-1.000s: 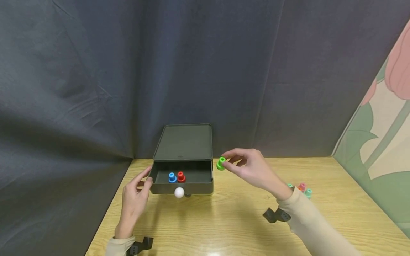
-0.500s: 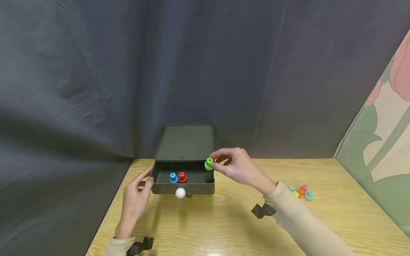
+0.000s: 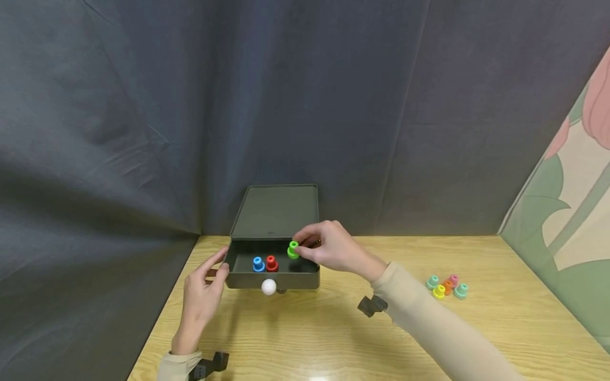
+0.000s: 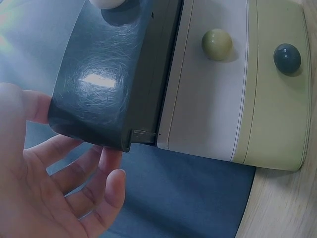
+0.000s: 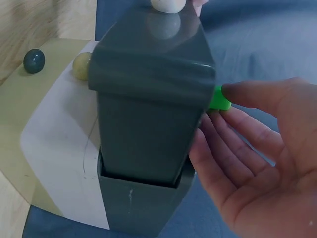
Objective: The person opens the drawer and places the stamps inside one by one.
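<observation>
A dark green drawer point(image 3: 238, 263) with a white round knob point(image 3: 269, 287) stands pulled out of a small chest. A blue peg point(image 3: 258, 264) and a red peg point(image 3: 271, 263), each with a wide base and a holed top, stand side by side inside it. Over the drawer's right part, my right hand point(image 3: 333, 248) pinches a green peg point(image 3: 293, 250) of the same shape between thumb and fingers. My left hand point(image 3: 202, 291) holds the drawer's left front corner, thumb on the front face point(image 4: 94, 94) and fingertips at the side. The drawer hides most of the green peg in the right wrist view.
Several pegs, including a yellow one point(image 3: 439, 292) and an orange one point(image 3: 447, 287), stand at the right of the wooden table point(image 3: 305, 338). Lower drawers with a yellowish knob point(image 4: 217, 44) and a dark knob point(image 4: 287, 59) lie beneath. A dark curtain point(image 3: 305, 106) hangs behind.
My right hand has carried the green peg leftward, from right of the chest to over the open drawer. My left hand has stayed at the drawer's corner.
</observation>
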The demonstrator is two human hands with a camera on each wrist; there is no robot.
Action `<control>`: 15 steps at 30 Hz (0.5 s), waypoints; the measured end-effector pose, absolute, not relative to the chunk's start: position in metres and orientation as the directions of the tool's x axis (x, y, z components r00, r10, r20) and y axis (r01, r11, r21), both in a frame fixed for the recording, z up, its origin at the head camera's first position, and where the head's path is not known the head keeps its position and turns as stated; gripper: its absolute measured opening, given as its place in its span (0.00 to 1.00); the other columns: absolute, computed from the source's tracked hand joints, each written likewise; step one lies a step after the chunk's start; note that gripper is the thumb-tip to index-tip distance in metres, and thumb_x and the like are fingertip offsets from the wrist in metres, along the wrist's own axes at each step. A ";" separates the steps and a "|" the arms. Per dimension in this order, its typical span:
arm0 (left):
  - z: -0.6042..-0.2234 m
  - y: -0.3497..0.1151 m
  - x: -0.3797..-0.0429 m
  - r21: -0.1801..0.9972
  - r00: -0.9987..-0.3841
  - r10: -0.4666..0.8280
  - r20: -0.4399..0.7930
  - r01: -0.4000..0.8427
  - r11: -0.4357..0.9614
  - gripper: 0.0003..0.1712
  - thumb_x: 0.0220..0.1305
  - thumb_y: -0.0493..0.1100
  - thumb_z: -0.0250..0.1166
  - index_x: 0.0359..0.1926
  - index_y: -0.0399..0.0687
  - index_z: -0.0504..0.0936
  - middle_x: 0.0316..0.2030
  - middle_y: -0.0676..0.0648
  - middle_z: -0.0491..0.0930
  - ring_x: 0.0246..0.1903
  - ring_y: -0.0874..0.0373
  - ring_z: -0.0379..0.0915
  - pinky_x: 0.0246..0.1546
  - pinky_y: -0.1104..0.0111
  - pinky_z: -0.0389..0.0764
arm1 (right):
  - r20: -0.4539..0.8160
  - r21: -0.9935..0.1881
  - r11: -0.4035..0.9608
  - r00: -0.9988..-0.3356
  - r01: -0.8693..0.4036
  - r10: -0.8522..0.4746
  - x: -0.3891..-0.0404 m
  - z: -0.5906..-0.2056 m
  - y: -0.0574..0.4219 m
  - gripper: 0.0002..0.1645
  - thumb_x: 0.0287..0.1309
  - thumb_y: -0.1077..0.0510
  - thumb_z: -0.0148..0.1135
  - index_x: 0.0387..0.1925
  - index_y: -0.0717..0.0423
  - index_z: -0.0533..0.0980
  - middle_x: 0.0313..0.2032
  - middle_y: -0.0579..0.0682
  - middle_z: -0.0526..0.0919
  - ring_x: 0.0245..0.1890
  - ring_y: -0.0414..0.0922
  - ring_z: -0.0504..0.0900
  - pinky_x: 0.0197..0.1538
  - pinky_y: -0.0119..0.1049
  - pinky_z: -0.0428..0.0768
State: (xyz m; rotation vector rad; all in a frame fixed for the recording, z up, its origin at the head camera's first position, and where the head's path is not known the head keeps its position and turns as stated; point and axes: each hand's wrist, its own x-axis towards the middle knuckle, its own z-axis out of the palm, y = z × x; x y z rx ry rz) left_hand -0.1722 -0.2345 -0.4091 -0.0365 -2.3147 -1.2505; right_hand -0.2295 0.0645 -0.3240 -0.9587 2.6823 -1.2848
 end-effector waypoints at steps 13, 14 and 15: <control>-0.410 -0.234 -0.172 0.783 -0.873 -0.214 0.438 0.253 0.568 0.21 0.75 0.39 0.63 0.66 0.52 0.86 0.57 0.40 0.88 0.35 0.77 0.79 0.35 0.82 0.78 | 0.218 -0.605 0.544 -0.778 -0.581 -0.589 -0.235 -0.332 0.045 0.11 0.67 0.59 0.72 0.48 0.57 0.90 0.41 0.48 0.94 0.41 0.40 0.92 0.44 0.29 0.87; -0.410 -0.234 -0.172 0.782 -0.873 -0.213 0.439 0.254 0.569 0.21 0.75 0.39 0.63 0.66 0.51 0.86 0.57 0.40 0.88 0.35 0.77 0.79 0.35 0.82 0.78 | 0.221 -0.590 0.551 -0.774 -0.590 -0.593 -0.235 -0.333 0.044 0.10 0.67 0.59 0.72 0.48 0.56 0.90 0.41 0.48 0.94 0.42 0.40 0.93 0.44 0.30 0.88; -0.410 -0.234 -0.172 0.782 -0.873 -0.211 0.439 0.256 0.569 0.21 0.75 0.39 0.63 0.66 0.51 0.86 0.57 0.40 0.88 0.35 0.77 0.79 0.35 0.82 0.78 | 0.224 -0.574 0.558 -0.770 -0.599 -0.597 -0.235 -0.333 0.044 0.10 0.67 0.59 0.72 0.48 0.56 0.90 0.41 0.48 0.94 0.42 0.40 0.93 0.44 0.30 0.88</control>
